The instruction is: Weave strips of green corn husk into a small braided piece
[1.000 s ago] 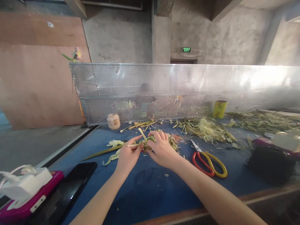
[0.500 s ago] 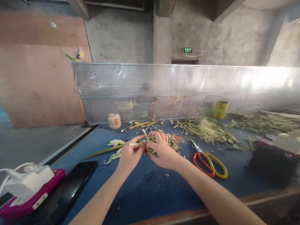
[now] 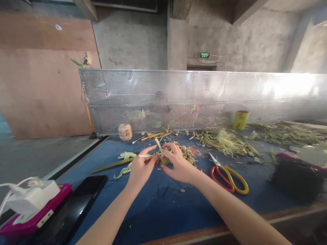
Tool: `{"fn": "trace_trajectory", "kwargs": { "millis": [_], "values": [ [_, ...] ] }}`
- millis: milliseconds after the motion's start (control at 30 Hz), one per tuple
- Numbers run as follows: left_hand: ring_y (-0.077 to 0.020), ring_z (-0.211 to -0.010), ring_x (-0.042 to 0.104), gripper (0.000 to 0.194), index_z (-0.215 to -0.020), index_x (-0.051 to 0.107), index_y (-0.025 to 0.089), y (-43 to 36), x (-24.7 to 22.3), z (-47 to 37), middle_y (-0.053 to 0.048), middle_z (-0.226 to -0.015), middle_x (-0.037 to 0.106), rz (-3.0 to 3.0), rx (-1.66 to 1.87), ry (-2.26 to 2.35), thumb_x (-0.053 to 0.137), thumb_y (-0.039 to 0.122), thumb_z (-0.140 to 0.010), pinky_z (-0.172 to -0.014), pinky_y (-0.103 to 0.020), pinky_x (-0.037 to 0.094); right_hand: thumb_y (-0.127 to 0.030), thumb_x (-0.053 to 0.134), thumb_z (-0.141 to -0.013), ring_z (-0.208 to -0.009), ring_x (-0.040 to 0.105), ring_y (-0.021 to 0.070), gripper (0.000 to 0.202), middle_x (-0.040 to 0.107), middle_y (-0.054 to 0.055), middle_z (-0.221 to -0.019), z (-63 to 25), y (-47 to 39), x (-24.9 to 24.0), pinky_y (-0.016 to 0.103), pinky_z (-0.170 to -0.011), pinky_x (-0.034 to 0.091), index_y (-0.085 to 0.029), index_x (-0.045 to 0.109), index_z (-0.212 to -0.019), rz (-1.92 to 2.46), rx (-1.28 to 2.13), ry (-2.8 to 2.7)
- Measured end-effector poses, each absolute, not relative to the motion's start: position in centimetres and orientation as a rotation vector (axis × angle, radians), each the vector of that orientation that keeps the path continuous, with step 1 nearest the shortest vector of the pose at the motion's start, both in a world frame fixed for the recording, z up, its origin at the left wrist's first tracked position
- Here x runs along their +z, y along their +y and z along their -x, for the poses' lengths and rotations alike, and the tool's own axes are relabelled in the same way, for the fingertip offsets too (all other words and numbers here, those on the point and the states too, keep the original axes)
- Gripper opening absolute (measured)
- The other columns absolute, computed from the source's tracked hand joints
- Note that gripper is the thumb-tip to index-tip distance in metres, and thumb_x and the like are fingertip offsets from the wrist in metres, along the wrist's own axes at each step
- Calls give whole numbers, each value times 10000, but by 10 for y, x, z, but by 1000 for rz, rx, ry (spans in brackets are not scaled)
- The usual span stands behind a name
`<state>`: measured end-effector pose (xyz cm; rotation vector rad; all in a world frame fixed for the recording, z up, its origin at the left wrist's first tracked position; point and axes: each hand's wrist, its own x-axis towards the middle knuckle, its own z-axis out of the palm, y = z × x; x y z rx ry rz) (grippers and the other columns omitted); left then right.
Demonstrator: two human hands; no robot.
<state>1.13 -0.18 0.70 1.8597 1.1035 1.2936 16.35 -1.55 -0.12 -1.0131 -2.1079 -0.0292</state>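
Pale green plant strips are pinched in both hands above the blue tabletop. My left hand is closed, thumb and forefinger pressed on the strips, with one light strip end lying across its forefinger. Close by on the right, my right hand curls its fingers around the same strips. What lies between the fingertips is partly hidden. Left of my left hand are a long green leaf strip and some pale curled strips. Behind my right hand spreads a pile of green shreds.
Scissors with red and yellow handles lie on the right. A black phone and a magenta power strip are at left. Further back stand a whitish twine-like roll, a yellow cylinder, dried leaves and a perforated metal screen.
My right fingers have shifted slightly around the strips, and a green folded piece shows more beneath them. The upright strip end has tilted a little. Everything else is the same.
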Motion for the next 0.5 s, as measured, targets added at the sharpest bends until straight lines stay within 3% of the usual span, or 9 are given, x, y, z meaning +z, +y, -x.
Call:
{"fn": "trace_trajectory", "kwargs": {
  "millis": [133, 200, 333, 400, 500],
  "values": [
    [-192, -787, 612, 244, -617, 658, 169, 2, 4, -9, -71, -1087, 613, -1947, 1298, 1168, 510, 334, -720, -668, -264, 452, -180, 510, -700, -1076, 392, 229, 120, 414, 105, -1089, -162, -11, -5, 412, -891, 308, -190, 478, -815, 1060, -53, -2085],
    [-178, -730, 613, 264, -599, 655, 168, 3, 3, -10, -74, -1111, 599, -1960, 1267, 1176, 502, 342, -725, -643, -263, 448, -168, 509, -678, -1039, 422, 227, 136, 441, 100, -1082, -161, -9, -6, 412, -880, 305, -188, 472, -807, 1081, -98, -2081],
    [-117, -445, 519, 279, -647, 652, 159, 3, 1, -12, -59, -727, 676, -1892, 1216, 1159, 484, 364, -737, -476, -249, 403, -147, 485, -650, -958, 474, 209, 148, 489, 87, -1026, -160, -8, -6, 387, -827, 324, -185, 449, -788, 1077, -133, -2127],
    [-106, -379, 463, 291, -636, 640, 153, 3, 0, -12, -24, -536, 623, -1870, 1214, 1158, 483, 375, -738, -443, -241, 379, -130, 466, -633, -927, 485, 197, 163, 499, 78, -992, -159, -8, -5, 371, -804, 333, -188, 433, -782, 1059, -119, -2139],
    [-108, -358, 450, 305, -679, 641, 140, 2, 0, -13, -2, -447, 567, -1862, 1224, 1157, 483, 394, -738, -441, -242, 373, -102, 440, -597, -905, 481, 190, 196, 497, 64, -947, -157, -8, -6, 350, -773, 348, -192, 404, -767, 1034, -70, -2130]
  ]
}}
